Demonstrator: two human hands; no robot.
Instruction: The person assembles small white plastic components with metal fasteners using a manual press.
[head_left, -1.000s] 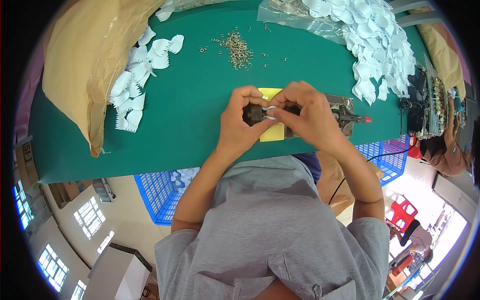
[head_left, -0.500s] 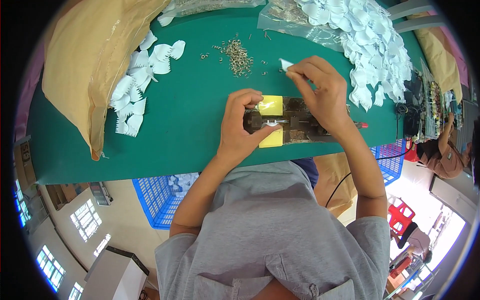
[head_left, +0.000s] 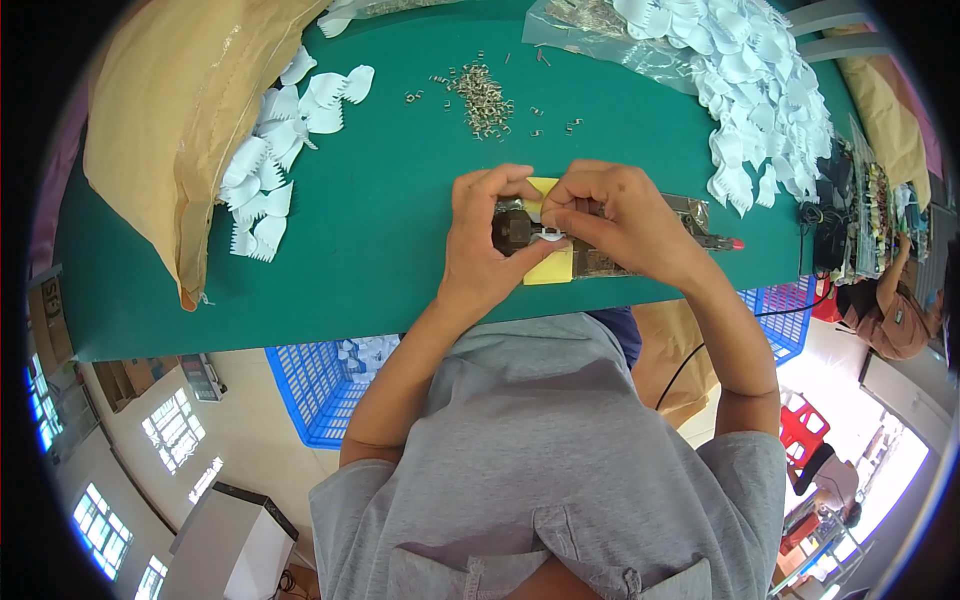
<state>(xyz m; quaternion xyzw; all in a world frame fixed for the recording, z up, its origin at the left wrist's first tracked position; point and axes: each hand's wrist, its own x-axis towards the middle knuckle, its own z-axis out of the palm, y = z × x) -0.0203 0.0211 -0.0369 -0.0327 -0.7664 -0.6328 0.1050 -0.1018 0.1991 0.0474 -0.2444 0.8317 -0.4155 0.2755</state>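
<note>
A dark metal jig (head_left: 513,229) with yellow pads (head_left: 550,268) lies on the green table in front of me. My left hand (head_left: 482,235) curls around its left end, index finger at the far side and thumb at the near side. A small white plastic piece (head_left: 551,235) shows at the jig's middle, beside my left thumb tip. My right hand (head_left: 620,220) reaches over the jig from the right, thumb and fingers pinched together at this spot. Its fingers largely hide the white piece in their pinch. Beyond my hands lies a pile of small brass-coloured metal clips (head_left: 482,104).
White serrated plastic pieces (head_left: 765,95) are heaped at the far right, with more (head_left: 262,180) by a brown paper sack (head_left: 165,130) on the left. A clear plastic bag (head_left: 600,40) lies at the back. Blue baskets (head_left: 315,395) stand below the table edge. Other people are to the right.
My right hand has come down and toward me with a white piece, from near the metal clips to the jig. My left hand stays around the jig's left end.
</note>
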